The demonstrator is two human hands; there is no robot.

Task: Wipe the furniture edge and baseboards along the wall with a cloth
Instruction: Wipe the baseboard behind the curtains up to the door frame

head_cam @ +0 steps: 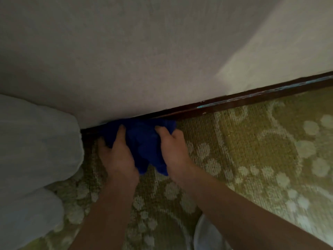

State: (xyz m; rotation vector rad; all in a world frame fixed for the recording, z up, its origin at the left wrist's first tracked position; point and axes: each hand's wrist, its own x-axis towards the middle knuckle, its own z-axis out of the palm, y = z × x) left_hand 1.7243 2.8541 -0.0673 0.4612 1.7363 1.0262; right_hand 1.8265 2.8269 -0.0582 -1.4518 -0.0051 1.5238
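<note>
Pressing blue cloth [144, 141] against baseboard [252, 98], both hands.

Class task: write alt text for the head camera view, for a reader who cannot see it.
Two bare hands, left hand and right hand, hold a bunched blue cloth against the dark wooden baseboard where a pale wall meets a green patterned carpet. Pale fabric bulges at the left.

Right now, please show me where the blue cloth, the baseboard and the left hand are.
blue cloth [144, 141], head view, on its bunched middle between the hands.
baseboard [252, 98], head view, on the dark wooden strip under the wall.
left hand [119, 156], head view, on its back.
</note>
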